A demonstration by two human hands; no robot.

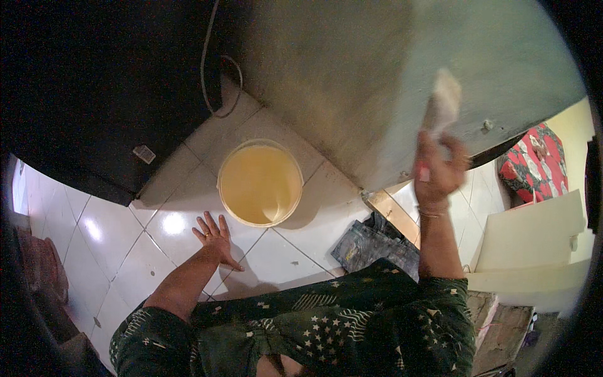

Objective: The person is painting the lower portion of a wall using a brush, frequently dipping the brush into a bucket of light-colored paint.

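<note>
My right hand grips a wide paintbrush, blurred by motion. Its bristles are up against or just in front of the grey-green wall; I cannot tell if they touch. Below and left, my left hand has its fingers spread over the white floor tiles, holding nothing. Just beyond it stands a round, pale bucket with yellowish, cream-coloured contents. A lighter blue-green band runs down the wall behind the brush.
A dark panel with a small switch plate rises at the left. A pale cable hangs near the corner. Dark folded cloth lies on the floor beside me. To the right are red patterned fabric and a white board.
</note>
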